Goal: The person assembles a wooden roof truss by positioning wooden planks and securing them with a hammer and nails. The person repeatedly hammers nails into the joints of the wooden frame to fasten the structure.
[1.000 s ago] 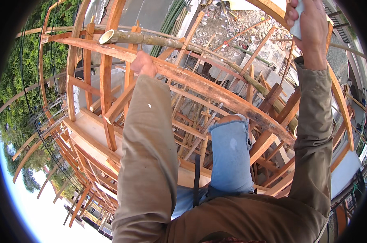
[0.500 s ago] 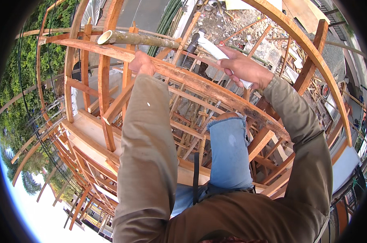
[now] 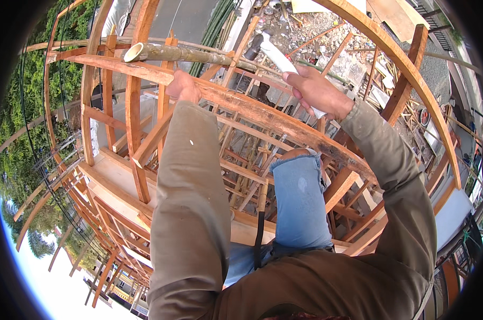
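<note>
A long wooden beam [image 3: 263, 114] slants across in front of me, from the upper left down to the right. My left hand [image 3: 183, 87] is closed around it toward its left end; the fingertips are hidden behind the wood. In my right hand [image 3: 322, 92] is a hammer [image 3: 278, 55] with a white handle and a dark head. The fingers wrap the lower handle, and the head points up and left, above the beam and apart from it. Just beyond my left hand lies a thick bamboo pole [image 3: 172, 52], its cut end facing left.
Upright posts [image 3: 133, 106] and curved ribs [image 3: 399, 50] of a timber frame surround me. My knee in torn jeans [image 3: 301, 194] is below the beam. Rubble [image 3: 316, 32] and scrap wood lie on the ground far below. Dark cables [image 3: 25, 117] run along the left, before green trees [image 3: 12, 154].
The view has shifted slightly, moving the scene a little left. My left hand keeps its hold on the beam, and the hammer stays raised in my right hand at nearly the same angle.
</note>
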`<state>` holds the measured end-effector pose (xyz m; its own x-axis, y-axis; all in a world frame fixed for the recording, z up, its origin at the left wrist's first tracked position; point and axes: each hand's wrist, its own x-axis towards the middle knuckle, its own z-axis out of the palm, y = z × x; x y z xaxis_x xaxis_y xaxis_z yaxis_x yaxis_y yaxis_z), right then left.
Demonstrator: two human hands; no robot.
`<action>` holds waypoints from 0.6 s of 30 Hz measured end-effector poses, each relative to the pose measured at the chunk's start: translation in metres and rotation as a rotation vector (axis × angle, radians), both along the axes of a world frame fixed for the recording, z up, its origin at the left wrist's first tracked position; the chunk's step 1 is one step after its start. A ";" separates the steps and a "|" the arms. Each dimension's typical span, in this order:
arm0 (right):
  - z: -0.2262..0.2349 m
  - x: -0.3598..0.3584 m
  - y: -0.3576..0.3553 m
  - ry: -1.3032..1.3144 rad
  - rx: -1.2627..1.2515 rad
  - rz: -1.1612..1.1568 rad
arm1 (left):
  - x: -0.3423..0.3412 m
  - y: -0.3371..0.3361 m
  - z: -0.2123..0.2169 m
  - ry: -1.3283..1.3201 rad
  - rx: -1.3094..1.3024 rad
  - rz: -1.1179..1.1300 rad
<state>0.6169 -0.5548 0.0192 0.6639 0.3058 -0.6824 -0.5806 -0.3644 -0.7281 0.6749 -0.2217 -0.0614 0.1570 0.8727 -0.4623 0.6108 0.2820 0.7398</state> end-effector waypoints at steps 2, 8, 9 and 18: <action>-0.020 -0.015 0.000 0.010 0.045 -0.093 | -0.004 -0.002 0.007 0.084 0.005 -0.010; 0.046 0.018 -0.018 -0.082 0.065 -0.010 | -0.005 -0.009 0.015 0.070 0.059 -0.007; 0.067 0.035 -0.024 -0.271 0.011 -0.213 | -0.005 -0.008 0.014 0.082 0.052 0.002; 0.045 0.010 0.010 0.009 0.040 -0.272 | -0.004 0.000 0.001 0.017 0.040 0.011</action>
